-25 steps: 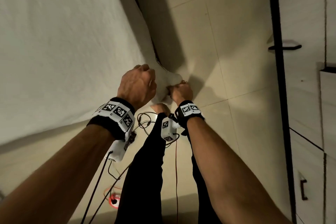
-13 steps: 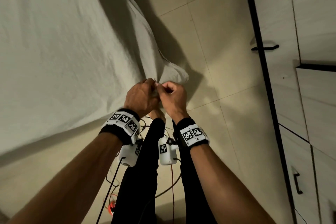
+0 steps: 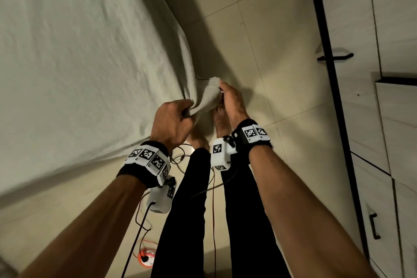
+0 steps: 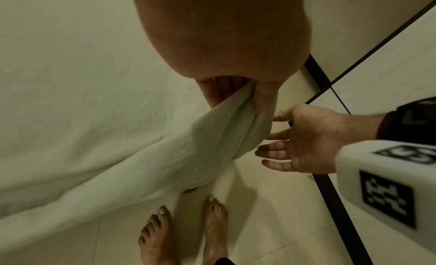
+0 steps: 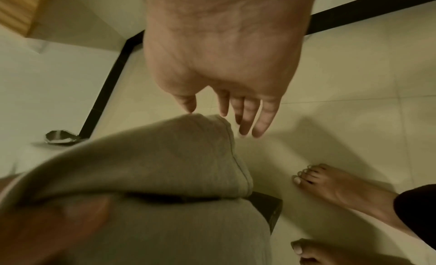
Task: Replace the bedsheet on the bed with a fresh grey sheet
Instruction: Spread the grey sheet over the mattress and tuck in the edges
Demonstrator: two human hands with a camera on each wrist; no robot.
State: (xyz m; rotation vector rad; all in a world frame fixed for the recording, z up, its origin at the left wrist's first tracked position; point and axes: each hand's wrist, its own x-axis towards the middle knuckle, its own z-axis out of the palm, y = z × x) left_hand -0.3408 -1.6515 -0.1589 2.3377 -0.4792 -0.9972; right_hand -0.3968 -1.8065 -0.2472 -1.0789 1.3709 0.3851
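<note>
A pale grey sheet [image 3: 74, 56] covers the bed on the left of the head view. Its corner [image 3: 208, 95] is bunched and lifted off the bed's corner. My left hand [image 3: 173, 119] grips that bunched corner [image 4: 226, 131], fingers and thumb curled round the cloth. My right hand [image 3: 232, 101] is beside the corner's free end, fingers straight and spread [image 4: 304, 138], just off or barely touching the fabric [image 5: 179, 157]. A dark bed corner [image 5: 269, 209] shows under the lifted cloth.
Cream floor tiles [image 3: 259, 52] run between the bed and a white wardrobe with black handles [image 3: 334, 56] on the right. My bare feet [image 4: 184, 231] stand at the bed's corner. Cables and a red spool [image 3: 145, 255] lie on the floor behind my legs.
Both hands were pinching the sheet corner together; now the right hand has let go and opened, while the left hand keeps the corner and has lifted it up.
</note>
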